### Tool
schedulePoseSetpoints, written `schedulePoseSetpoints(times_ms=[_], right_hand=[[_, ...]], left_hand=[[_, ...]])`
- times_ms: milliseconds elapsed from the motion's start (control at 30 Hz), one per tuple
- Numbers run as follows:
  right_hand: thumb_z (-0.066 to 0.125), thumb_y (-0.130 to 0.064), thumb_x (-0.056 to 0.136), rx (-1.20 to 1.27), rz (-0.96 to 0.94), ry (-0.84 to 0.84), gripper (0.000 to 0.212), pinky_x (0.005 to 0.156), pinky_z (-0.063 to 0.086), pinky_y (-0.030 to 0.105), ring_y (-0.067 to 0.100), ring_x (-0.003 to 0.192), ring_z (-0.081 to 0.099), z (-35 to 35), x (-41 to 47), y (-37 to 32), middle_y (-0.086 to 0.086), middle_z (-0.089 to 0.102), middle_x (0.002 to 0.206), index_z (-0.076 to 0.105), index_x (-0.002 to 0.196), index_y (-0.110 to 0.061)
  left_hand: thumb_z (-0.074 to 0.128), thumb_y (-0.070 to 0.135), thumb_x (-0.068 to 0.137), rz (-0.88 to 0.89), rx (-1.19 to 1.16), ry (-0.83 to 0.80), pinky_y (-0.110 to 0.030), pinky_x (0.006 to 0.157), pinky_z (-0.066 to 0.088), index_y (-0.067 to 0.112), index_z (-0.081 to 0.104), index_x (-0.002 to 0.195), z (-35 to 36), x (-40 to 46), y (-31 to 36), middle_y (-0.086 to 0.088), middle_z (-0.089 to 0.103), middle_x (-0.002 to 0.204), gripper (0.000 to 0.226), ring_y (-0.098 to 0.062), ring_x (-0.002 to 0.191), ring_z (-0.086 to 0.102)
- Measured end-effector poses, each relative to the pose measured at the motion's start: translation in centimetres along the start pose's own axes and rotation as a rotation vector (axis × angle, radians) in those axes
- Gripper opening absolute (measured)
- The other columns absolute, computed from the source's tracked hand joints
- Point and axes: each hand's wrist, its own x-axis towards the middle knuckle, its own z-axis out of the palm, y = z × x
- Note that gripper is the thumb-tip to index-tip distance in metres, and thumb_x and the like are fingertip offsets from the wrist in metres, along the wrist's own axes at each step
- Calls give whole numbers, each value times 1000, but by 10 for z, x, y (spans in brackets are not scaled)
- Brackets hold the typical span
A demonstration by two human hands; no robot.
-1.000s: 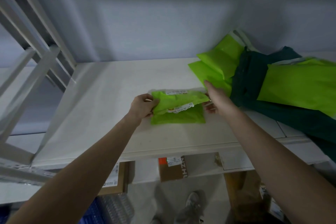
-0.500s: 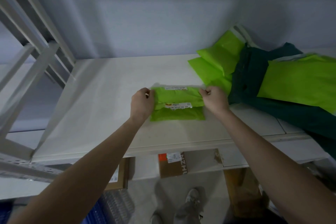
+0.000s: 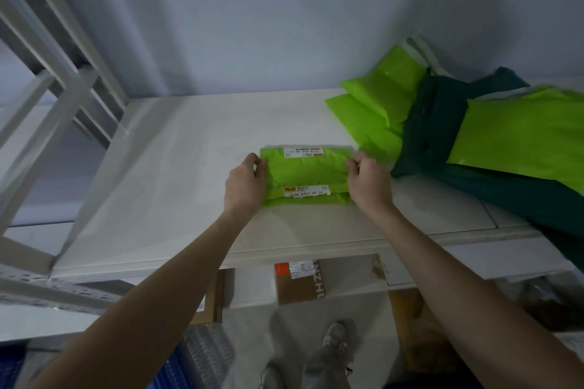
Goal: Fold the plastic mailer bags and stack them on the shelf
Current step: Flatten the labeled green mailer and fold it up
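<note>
Mailer bag (image 3: 308, 167), lime green plastic w/ a white label strip at its far edge, sits folded on the white shelf (image 3: 164, 186), roughly mid-board & a bit back from the front lip, on top of what looks like another folded green bag w/ its own label (image 3: 306, 191) showing at the near edge. I've got both ends: left hand (image 3: 245, 185) w/ fingers curled round the left end, thumb & fingertips pinching the fold; right hand (image 3: 368, 181) pinching the right end the same way. So both grips are narrow, closed on plastic, not flat on it. To do this bit well, as I judge it: keep the two pinches level so the fold stays square, line the top bag's edges up w/ the one under it, then press flat from the middle outward to push air out, since slick film tends to spring open & slide off a stack. Let go one side at a time, w/ the other hand holding it down. Can't tell from here if the bottom layer is a separate bag or a lower fold of the same one, so I'd check by feel before shifting anything. Unfolded pile (image 3: 379, 110) of lime & dark green bags (image 3: 442, 123) lies to my right, just beside the stack, near touching its right corner; best keep the stack clear of it so nothing drags when I pull the next one. Cardboard boxes (image 3: 298, 281) sit on the level below.
</note>
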Motion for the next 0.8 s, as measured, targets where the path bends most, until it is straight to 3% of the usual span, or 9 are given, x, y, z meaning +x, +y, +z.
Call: schedulePoseSetpoints(times_ms=[300,567,800], right_hand=[[44,-16,98,-9,-7,-14,23,61,37,34,36,80,61,7,-2,4,22,64,85,58,97,3],[51,-22,90,58,142,-131,17,63,36,29,32,79,60,2,3,6,12,62,79,59,85,-7],[53,-16,91,342,228,-79,30,71,37,30,19,82,47,-7,24,-9,4,51,87,48,117,-1]], left_hand=[[33,23,100,2,169,-15,-39,68,41,4,50,106,3,-1,3,-24,61,94,26,-41,86,56],[48,27,88,-86,128,-19,-31,69,43,11,56,98,-2,5,1,-13,65,95,20,-34,88,59],[47,34,91,-170,-77,6,-40,87,47,8,46,114,-4,25,20,-13,63,106,34,-32,100,57]])
